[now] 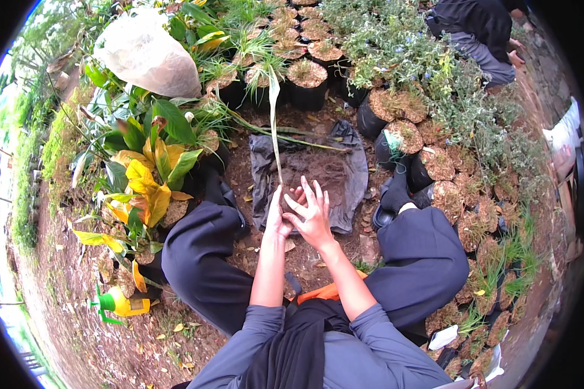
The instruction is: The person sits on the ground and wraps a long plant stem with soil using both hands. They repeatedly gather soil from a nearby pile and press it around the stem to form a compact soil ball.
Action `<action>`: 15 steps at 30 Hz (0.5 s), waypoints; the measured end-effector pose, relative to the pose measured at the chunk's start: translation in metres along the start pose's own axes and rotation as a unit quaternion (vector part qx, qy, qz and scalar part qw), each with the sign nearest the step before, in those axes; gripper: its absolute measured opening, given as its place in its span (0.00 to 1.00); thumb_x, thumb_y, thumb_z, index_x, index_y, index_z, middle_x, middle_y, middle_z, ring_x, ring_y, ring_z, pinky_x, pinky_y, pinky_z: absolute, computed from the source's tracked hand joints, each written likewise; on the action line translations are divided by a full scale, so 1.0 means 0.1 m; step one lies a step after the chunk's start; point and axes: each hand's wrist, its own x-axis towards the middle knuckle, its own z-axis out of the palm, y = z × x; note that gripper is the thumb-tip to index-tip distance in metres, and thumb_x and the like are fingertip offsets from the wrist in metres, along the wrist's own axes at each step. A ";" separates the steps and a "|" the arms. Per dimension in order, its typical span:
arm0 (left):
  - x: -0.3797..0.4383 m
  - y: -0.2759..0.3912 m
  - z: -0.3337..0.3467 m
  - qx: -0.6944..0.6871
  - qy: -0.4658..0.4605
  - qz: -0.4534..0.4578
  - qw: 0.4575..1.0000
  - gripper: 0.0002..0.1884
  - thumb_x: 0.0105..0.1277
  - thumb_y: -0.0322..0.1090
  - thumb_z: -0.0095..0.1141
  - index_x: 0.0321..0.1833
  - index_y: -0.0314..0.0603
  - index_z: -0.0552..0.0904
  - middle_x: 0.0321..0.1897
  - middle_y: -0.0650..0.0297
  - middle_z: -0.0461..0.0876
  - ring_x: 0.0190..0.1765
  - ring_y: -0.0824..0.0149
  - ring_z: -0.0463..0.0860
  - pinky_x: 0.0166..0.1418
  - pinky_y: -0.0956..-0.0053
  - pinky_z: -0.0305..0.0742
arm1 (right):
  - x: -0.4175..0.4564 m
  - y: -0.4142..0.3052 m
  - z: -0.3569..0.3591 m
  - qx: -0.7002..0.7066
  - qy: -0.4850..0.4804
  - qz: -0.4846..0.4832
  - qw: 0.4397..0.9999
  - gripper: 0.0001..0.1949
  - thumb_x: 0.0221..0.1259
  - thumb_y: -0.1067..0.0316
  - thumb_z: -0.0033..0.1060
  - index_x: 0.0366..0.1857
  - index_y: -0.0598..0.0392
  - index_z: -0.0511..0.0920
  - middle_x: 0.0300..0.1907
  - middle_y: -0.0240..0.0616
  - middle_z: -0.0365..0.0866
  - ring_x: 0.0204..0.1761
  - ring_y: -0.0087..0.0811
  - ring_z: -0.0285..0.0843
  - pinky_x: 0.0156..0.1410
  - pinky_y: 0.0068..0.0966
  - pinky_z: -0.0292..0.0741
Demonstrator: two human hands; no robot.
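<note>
Between my raised hands, a long, narrow pale strip, which looks like a leaf or stem, stands upright. Its lower end meets the fingertips of my left hand. My right hand has its fingers spread and touches or nearly touches the left palm; whether it also grips the strip cannot be told. Beneath and beyond the hands, a black plastic sheet lies on the soil with dark earth on it. Long green stalks lie across its far edge.
Black potted plants stand ahead and along the right. Yellow and green leafy plants are close on the left, with a large whitish plastic bag behind. A yellow spray bottle lies at lower left. Another person crouches at upper right.
</note>
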 end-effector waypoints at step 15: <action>-0.06 -0.14 0.13 0.268 0.076 0.113 0.954 0.32 0.70 0.65 0.38 0.54 0.41 0.75 0.46 0.61 0.81 0.50 0.66 0.79 0.58 0.69 0.73 | 0.03 0.06 0.03 0.217 0.044 0.154 0.963 0.25 0.53 0.66 0.69 0.55 0.66 0.75 0.50 0.49 0.80 0.52 0.40 0.79 0.58 0.31 0.74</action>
